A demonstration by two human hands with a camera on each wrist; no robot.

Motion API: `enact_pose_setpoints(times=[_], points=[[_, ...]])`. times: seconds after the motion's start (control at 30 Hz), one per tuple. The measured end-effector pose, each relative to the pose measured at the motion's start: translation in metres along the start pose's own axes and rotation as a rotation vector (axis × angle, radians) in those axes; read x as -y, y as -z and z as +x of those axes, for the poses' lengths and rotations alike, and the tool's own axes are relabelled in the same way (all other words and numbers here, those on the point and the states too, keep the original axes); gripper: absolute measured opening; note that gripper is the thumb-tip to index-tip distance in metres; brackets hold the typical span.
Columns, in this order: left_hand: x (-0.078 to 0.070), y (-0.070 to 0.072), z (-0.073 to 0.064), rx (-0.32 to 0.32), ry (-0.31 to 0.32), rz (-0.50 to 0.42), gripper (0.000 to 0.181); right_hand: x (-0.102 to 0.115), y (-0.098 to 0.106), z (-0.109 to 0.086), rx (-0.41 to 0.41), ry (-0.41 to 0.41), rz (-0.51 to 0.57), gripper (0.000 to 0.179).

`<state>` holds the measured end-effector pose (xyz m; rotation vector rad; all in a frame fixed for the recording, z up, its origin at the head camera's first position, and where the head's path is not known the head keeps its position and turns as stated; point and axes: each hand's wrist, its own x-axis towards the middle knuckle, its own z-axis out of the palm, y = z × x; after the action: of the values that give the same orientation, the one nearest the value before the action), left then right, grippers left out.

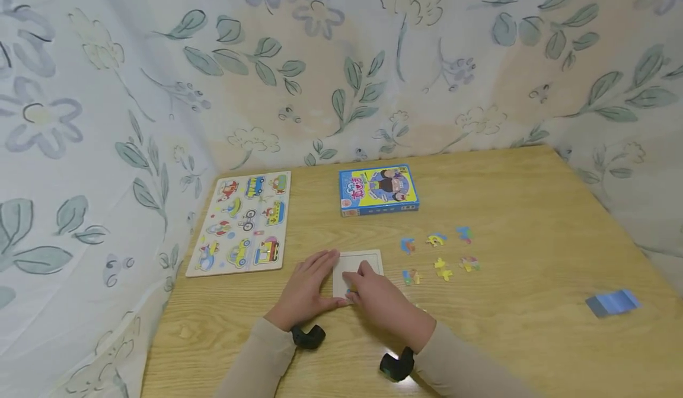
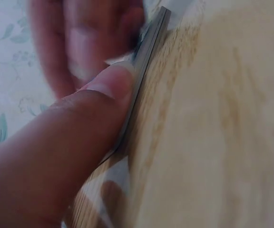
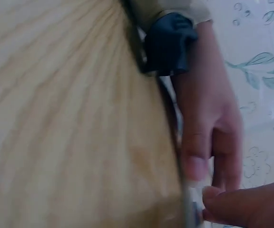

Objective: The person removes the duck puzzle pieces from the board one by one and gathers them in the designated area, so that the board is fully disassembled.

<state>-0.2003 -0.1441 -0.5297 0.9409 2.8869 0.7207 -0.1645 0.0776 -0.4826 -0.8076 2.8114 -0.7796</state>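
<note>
A small pale square puzzle tray (image 1: 373,260) lies flat on the wooden table in the head view. My left hand (image 1: 308,285) rests along its left side, fingers extended toward the top corner and thumb on the lower edge. Over the tray's lower part, my right hand (image 1: 383,300) pinches a small jigsaw piece (image 1: 349,292); only a bluish bit of it shows past the fingertips. In the left wrist view the left thumb (image 2: 94,107) lies against the tray's rim, with the right hand blurred behind. The right wrist view shows both hands meeting at the tray.
Several loose jigsaw pieces (image 1: 442,268) lie right of the tray. Behind it sits a blue and yellow box (image 1: 379,189). A vehicle puzzle board (image 1: 237,223) is at the left. A folded blue strip (image 1: 613,302) lies far right. Floral cloth (image 1: 341,60) hangs behind the table.
</note>
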Motion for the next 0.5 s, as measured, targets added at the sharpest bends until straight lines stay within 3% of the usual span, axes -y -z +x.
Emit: enact_pose_setpoints(times=[0.17, 0.33, 0.5], points=[[-0.002, -0.001, 0.000, -0.015, -0.012, 0.013, 0.103, 0.001, -0.010, 0.001, -0.033, -0.015, -0.014, 0.033], [-0.004, 0.002, -0.001, -0.023, 0.005, -0.006, 0.104, -0.001, -0.013, 0.002, -0.099, 0.038, -0.032, 0.017], [-0.002, 0.002, 0.000, -0.010, 0.010, -0.001, 0.103, -0.002, -0.014, 0.001, -0.130, 0.033, -0.160, 0.025]])
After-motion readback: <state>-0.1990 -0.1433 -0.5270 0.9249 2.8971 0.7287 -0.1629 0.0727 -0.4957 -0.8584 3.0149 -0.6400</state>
